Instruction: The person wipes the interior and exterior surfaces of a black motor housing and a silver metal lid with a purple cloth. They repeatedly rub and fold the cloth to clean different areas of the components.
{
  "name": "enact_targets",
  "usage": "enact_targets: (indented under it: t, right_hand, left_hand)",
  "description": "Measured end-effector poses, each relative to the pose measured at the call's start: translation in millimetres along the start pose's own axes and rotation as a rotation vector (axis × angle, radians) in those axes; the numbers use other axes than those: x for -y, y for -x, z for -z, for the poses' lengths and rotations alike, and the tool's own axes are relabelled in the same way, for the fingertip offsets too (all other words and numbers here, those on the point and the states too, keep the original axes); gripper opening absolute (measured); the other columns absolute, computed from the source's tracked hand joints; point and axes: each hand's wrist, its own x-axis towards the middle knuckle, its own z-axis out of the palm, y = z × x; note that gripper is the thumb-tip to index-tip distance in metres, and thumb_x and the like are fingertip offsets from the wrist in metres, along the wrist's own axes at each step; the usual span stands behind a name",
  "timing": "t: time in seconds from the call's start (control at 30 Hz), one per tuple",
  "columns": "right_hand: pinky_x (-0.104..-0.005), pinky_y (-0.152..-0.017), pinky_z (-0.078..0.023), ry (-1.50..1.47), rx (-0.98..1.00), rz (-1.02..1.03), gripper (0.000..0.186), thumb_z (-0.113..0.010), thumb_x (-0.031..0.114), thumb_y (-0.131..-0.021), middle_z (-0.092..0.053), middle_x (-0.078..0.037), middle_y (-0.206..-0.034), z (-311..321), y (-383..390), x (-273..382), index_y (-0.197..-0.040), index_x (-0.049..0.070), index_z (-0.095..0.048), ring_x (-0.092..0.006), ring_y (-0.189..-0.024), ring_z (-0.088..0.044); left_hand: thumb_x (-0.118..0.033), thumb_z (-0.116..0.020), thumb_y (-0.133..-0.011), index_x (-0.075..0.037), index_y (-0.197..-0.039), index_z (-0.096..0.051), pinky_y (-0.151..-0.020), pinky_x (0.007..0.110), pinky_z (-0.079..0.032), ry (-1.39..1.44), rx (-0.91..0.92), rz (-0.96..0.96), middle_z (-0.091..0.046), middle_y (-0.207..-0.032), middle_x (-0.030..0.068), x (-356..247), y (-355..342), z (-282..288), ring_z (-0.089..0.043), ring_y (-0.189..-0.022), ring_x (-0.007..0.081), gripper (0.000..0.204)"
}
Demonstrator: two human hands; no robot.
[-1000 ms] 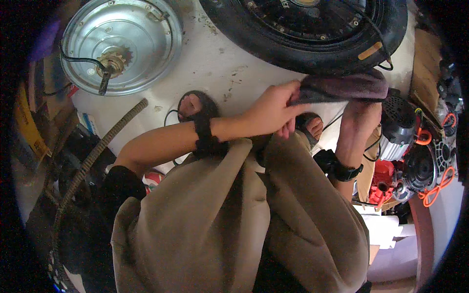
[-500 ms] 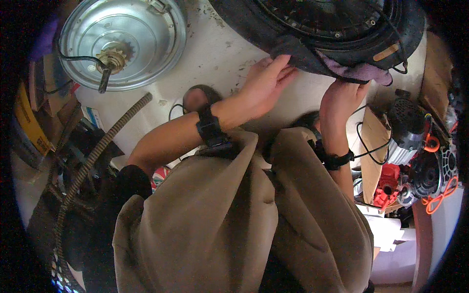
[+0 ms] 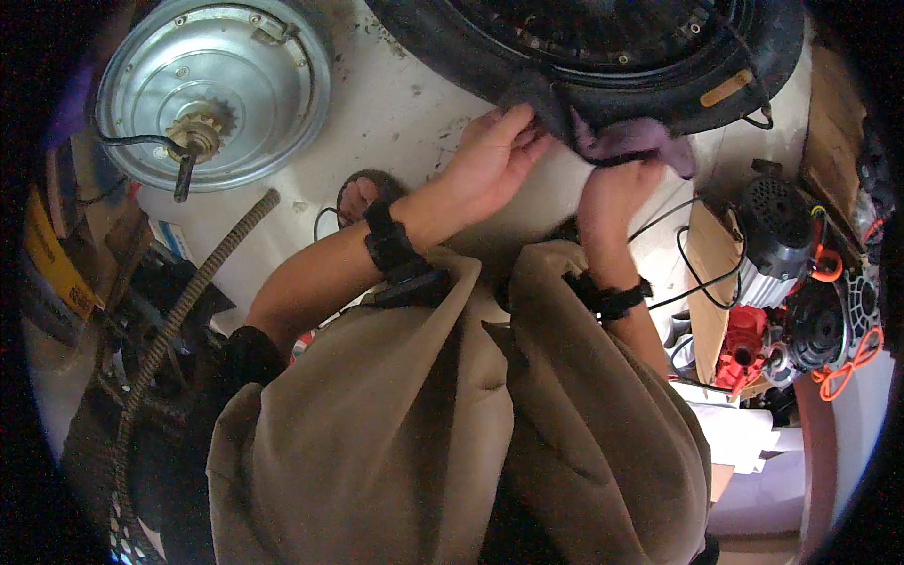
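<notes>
Two bare hands at a wheel [image 3: 603, 42], seen from above; the wheel's far side is cut off by the upper edge. A purple and dark cloth [image 3: 626, 143] lies against the near rim of its tyre. The right hand [image 3: 617, 193], bent at the wrist, is closed on the cloth's purple part, its fingertips hidden. The left hand [image 3: 494, 158] is half curled, thumb tip against the cloth's dark end; whether it pinches there cannot be told, dark cloth and dark tyre merging. The left foot [image 3: 361, 198] is partly covered by the forearm; the other is nearly lost behind the right arm.

Bare floor [image 3: 391, 118], pale and stained, separates the wheel from a silver metal disc [image 3: 250, 113] with a toothed centre. A ribbed hose [image 3: 202, 268] bounds the left; a cardboard box [image 3: 713, 282], a grey motor [image 3: 777, 226] and an orange cord [image 3: 855, 365] crowd the right. The outer rim darkens to black.
</notes>
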Motion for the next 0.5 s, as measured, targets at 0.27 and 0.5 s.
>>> enact_targets:
  t: [0.27,0.5]
  right_hand:
    - [-0.0298,-0.093,-0.043,-0.058,-0.047,0.179,0.027,-0.050,0.005,-0.096,-0.059,-0.009,-0.112,1.5,-16.0,21.4,-0.120,-0.004,-0.046,-0.0161,-0.101,-0.055]
    - [-0.0250,-0.071,-0.048,-0.486,-0.248,-0.294,0.009,-0.049,0.004,-0.093,-0.059,-0.002,-0.086,37.2,-55.4,26.5,-0.098,0.004,-0.056,-0.0110,-0.077,-0.055]
  left_hand:
    - [-0.011,-0.054,-0.097,0.000,-0.110,-0.059,-0.101,0.038,-0.048,-0.009,0.133,-0.007,-0.064,-0.113,0.0082,-0.5,-4.9,10.2,-0.059,-0.106,0.0188,0.018]
    - [-0.011,-0.052,-0.099,0.004,-0.113,-0.055,-0.109,0.041,-0.044,0.019,0.163,-0.019,-0.061,-0.117,0.0118,-0.4,-1.5,5.7,-0.059,-0.108,0.0220,0.022]
